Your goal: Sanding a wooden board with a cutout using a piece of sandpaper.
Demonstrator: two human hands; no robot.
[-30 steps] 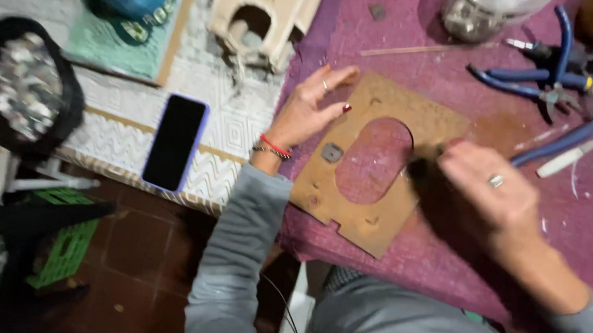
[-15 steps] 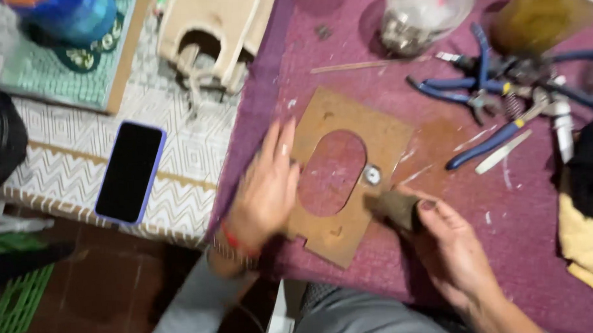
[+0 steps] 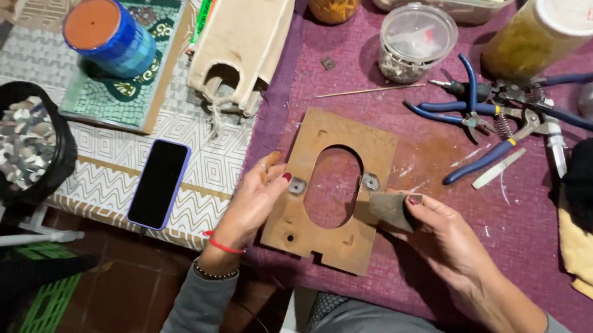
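the left hand (image 3: 255, 197) steadied the brown board (image 3: 330, 188) by its left edge, while the right hand (image 3: 443, 230) pinched folded sandpaper (image 3: 390, 209) against the right edge.

Head camera, looking steeply down at close range.
The single view faces down onto the purple cloth (image 3: 444, 260) from the person's side, taking in the left hand (image 3: 255, 201), right hand (image 3: 443, 237) and brown board (image 3: 328, 136) near centre.
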